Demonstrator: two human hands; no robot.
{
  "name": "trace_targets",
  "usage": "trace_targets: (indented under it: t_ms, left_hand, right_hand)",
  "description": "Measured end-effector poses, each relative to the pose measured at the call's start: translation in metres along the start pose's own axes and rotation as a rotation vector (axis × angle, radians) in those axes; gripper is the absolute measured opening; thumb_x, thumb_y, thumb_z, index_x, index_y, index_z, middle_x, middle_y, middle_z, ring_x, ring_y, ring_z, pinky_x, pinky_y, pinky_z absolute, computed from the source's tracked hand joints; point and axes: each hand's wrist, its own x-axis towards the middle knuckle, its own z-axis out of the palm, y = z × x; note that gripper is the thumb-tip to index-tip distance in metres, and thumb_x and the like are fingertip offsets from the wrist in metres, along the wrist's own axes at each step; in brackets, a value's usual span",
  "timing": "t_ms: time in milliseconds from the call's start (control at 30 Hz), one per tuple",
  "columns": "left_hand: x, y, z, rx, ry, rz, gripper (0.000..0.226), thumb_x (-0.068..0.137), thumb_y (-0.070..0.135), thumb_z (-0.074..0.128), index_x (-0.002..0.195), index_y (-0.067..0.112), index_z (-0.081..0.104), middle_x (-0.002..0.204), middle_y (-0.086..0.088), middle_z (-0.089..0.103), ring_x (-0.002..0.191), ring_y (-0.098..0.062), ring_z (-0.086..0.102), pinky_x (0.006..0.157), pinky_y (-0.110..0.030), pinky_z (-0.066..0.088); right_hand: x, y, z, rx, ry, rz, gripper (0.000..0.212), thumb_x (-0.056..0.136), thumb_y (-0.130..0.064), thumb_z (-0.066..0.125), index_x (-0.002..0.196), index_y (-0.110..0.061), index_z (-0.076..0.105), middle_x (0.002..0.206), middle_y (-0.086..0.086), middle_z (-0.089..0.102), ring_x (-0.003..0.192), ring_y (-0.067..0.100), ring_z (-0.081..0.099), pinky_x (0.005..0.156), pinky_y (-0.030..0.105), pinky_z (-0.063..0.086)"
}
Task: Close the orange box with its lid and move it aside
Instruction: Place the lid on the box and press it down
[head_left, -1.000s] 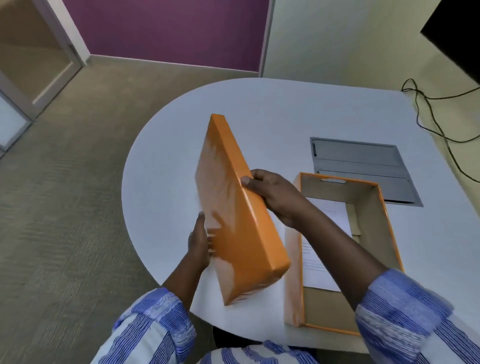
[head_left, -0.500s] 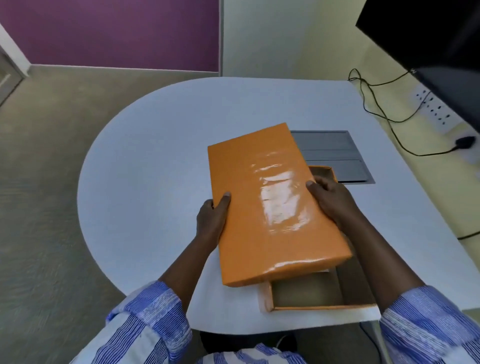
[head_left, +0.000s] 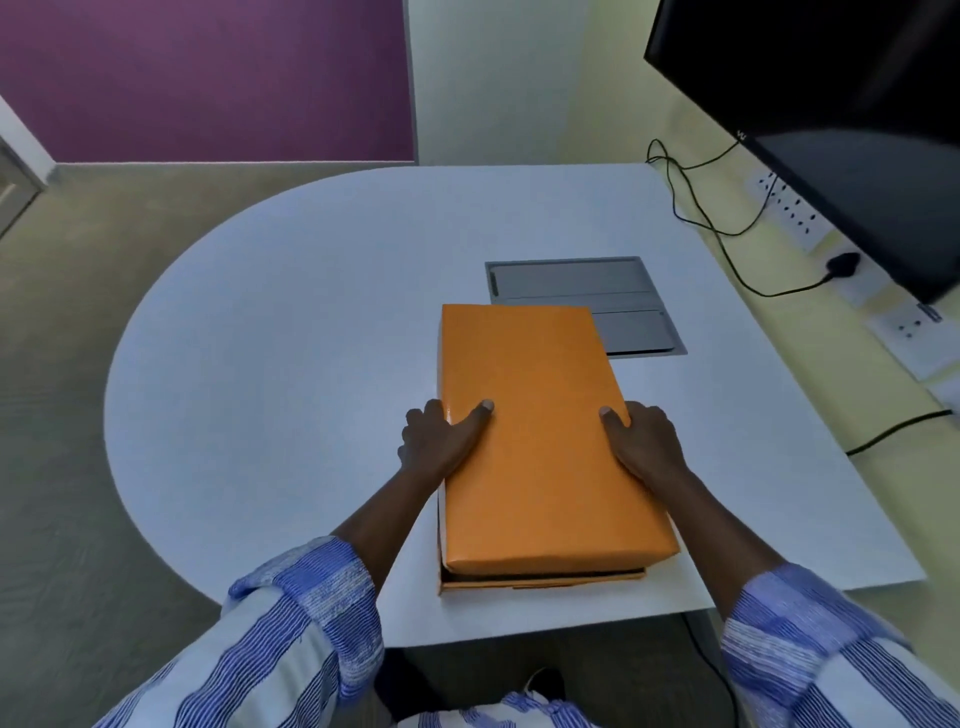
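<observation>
The orange lid (head_left: 540, 431) lies flat over the orange box (head_left: 540, 581), of which only a thin strip of the near rim shows below the lid's front edge. A dark gap remains between lid and rim at the near end. My left hand (head_left: 441, 439) grips the lid's left long edge, thumb on top. My right hand (head_left: 644, 441) grips the right long edge, thumb also on top. The box's inside is hidden.
The box sits near the front edge of a white rounded table (head_left: 291, 364). A grey cable hatch (head_left: 597, 291) is set into the table just behind the box. Black cables (head_left: 727, 244), wall sockets (head_left: 789, 213) and a dark screen (head_left: 841, 114) are at the right.
The lid went from held upright at the left, to tilted over the box, to lying flat on top of it. Both hands stayed on its long edges.
</observation>
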Motion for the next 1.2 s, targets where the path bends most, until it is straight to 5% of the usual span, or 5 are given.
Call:
trace_targets:
  t_ms: [167, 333, 567, 833, 1200]
  left_hand:
    - [-0.019, -0.005, 0.003, 0.021, -0.03, -0.029, 0.133, 0.043, 0.103, 0.054, 0.147, 0.022, 0.038, 0.143, -0.008, 0.053, 0.123, -0.035, 0.059, 0.095, -0.055, 0.056]
    - [-0.043, -0.006, 0.002, 0.012, -0.085, -0.082, 0.114, 0.054, 0.095, 0.06, 0.142, 0.024, 0.045, 0.136, -0.005, 0.062, 0.112, -0.03, 0.066, 0.085, -0.044, 0.059]
    - [-0.084, -0.027, 0.001, 0.114, -0.156, -0.232, 0.083, 0.082, 0.064, 0.068, 0.141, 0.013, 0.042, 0.136, -0.011, 0.059, 0.108, -0.033, 0.064, 0.073, -0.041, 0.057]
    - [-0.116, -0.043, 0.007, 0.136, -0.111, -0.211, 0.075, 0.079, 0.057, 0.077, 0.13, 0.013, 0.042, 0.121, -0.005, 0.055, 0.103, -0.028, 0.062, 0.082, -0.043, 0.062]
    - [-0.132, -0.059, 0.017, 0.088, -0.156, -0.16, 0.099, 0.068, 0.054, 0.086, 0.141, 0.017, 0.03, 0.132, -0.003, 0.05, 0.111, -0.027, 0.057, 0.068, -0.029, 0.052]
  right_hand:
    - [-0.003, 0.009, 0.004, -0.038, -0.069, -0.074, 0.05, 0.094, -0.057, 0.047, 0.113, -0.013, 0.061, 0.111, 0.012, 0.066, 0.091, 0.027, 0.062, 0.07, 0.036, 0.047]
    - [-0.012, 0.017, -0.01, 0.017, -0.224, 0.014, 0.085, 0.093, -0.061, 0.051, 0.155, -0.011, 0.024, 0.146, 0.016, 0.049, 0.129, 0.034, 0.052, 0.098, 0.043, 0.047]
    - [-0.056, 0.045, -0.025, 0.194, -0.581, 0.179, 0.073, 0.086, -0.065, 0.057, 0.139, -0.016, 0.044, 0.122, 0.006, 0.061, 0.096, 0.022, 0.066, 0.068, 0.034, 0.058]
    - [-0.076, 0.063, -0.031, 0.212, -0.613, 0.147, 0.068, 0.081, -0.053, 0.072, 0.132, -0.018, 0.043, 0.114, 0.004, 0.061, 0.096, 0.022, 0.068, 0.07, 0.033, 0.062]
    - [-0.086, 0.075, -0.021, 0.126, -0.686, 0.083, 0.086, 0.079, -0.054, 0.074, 0.148, -0.023, 0.033, 0.126, 0.002, 0.053, 0.102, 0.018, 0.061, 0.084, 0.04, 0.06]
